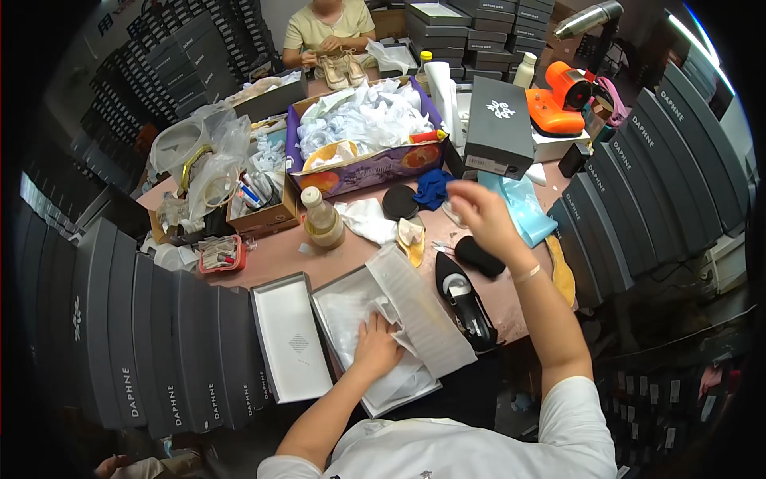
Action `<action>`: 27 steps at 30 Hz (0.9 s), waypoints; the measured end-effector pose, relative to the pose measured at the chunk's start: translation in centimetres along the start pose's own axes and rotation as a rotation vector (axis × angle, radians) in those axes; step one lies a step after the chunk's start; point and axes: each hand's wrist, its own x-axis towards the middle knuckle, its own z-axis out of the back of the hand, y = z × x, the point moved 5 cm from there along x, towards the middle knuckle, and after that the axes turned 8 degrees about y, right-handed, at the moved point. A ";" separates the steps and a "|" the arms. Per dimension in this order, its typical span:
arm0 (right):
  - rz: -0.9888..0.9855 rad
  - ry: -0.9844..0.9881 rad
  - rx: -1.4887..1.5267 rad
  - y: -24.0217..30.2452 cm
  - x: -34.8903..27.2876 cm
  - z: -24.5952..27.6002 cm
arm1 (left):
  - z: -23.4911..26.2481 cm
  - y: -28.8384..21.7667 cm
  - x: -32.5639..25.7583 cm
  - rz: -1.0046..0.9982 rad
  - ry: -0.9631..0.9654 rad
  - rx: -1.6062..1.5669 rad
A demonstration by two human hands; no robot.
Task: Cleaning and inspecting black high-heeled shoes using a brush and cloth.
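Observation:
An open shoe box [325, 299] lined with white tissue paper sits in front of me. My left hand [378, 348] lies in it, fingers spread on the tissue. Beside those fingers a translucent white foam sheet [423, 319] is folded out over the box's right side. The grey box lid [291, 343] rests to the left, white inside up. A black pointed shoe [464, 307] stands right of the foam, and a dark rounded item [479, 255] is just behind it. My right hand [483, 215] is raised near a light blue plastic bag [519, 211], its fingers bent and blurred.
A purple carton [359, 176] of crumpled paper stands behind a bottle [321, 217] of yellowish liquid. Stacked grey shoe boxes [159, 351] wall both sides. A grey box [500, 124] and an orange machine [558, 100] are at the back right. Across the table, another person [331, 36] handles beige shoes.

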 end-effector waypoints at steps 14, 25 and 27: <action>-0.322 -0.491 -0.419 -33.9 34.2 6.9 | 2.6 0.7 0.4 0.061 0.067 -0.235; -0.376 -0.296 -0.205 -28.9 33.0 5.4 | 2.7 1.0 0.4 0.097 0.000 -0.278; -0.325 -0.348 -0.107 -26.4 32.5 8.0 | 2.6 1.0 0.8 0.070 0.024 -0.246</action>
